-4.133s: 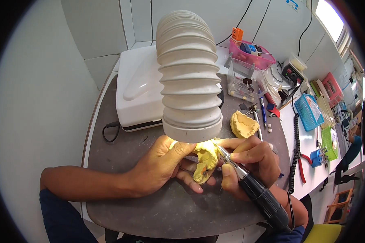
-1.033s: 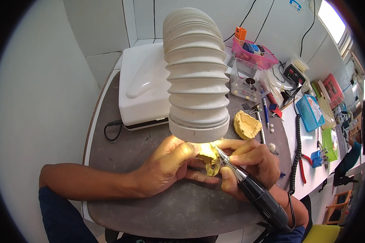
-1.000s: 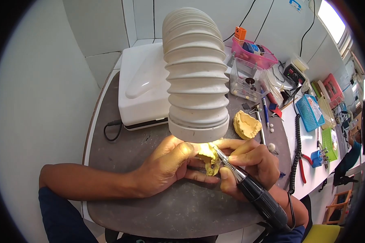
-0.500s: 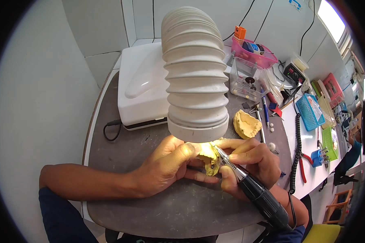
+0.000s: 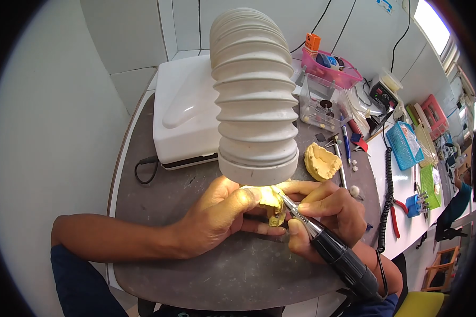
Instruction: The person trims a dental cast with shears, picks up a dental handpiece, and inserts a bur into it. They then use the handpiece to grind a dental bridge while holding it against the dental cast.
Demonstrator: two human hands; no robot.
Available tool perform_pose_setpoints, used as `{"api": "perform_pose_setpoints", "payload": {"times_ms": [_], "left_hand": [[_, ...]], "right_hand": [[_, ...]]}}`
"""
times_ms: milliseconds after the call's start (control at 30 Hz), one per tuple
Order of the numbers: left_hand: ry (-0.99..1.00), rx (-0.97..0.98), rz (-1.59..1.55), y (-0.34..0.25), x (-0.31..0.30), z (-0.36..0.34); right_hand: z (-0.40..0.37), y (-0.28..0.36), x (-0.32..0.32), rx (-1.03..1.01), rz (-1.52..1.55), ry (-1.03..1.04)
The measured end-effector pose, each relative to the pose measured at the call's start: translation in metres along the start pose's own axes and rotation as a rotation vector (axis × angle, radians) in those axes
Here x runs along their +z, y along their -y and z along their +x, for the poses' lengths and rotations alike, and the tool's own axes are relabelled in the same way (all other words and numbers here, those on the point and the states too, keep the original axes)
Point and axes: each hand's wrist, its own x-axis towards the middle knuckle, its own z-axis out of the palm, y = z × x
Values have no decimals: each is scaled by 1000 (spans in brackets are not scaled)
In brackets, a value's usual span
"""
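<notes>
The left hand (image 5: 217, 216) holds a small yellow plaster dental cast (image 5: 272, 203) just under the mouth of the ribbed white extraction hose (image 5: 254, 95). Its fingers are closed around the cast, thumb on top and the other fingers beneath. This placement appears intended to keep the piece in the light from the hose opening and close to the suction. The right hand (image 5: 328, 208) grips a black and silver rotary handpiece (image 5: 333, 251) in a pen hold, fingers clamped on the slim metal nose. The tip is laid against the upper right edge of the cast, and the right thumb seems to rest beside the left fingers, probably for steadiness. Both hands lie low over the grey tabletop (image 5: 195, 274), which likely gives further support. The cast is pale yellow, irregular in outline and brightly lit on top; most of it is hidden by the fingers, so its tooth detail cannot be read. A second, larger yellow cast (image 5: 320, 161) lies apart on the tabletop to the right of the hose. A white machine housing (image 5: 188, 111) stands behind, and a black coiled cable (image 5: 387, 195) runs along the right edge.
</notes>
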Motion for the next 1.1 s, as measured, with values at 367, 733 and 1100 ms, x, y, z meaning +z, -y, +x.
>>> {"api": "perform_pose_setpoints", "payload": {"times_ms": [367, 733, 1100], "left_hand": [[4, 21, 49, -1, 1, 0], [-12, 25, 76, -1, 0, -1], [39, 64, -64, 0, -1, -2]], "right_hand": [[2, 1, 0, 7, 9, -8], [1, 1, 0, -4, 13, -3], [0, 4, -3, -3, -24, 94]]}}
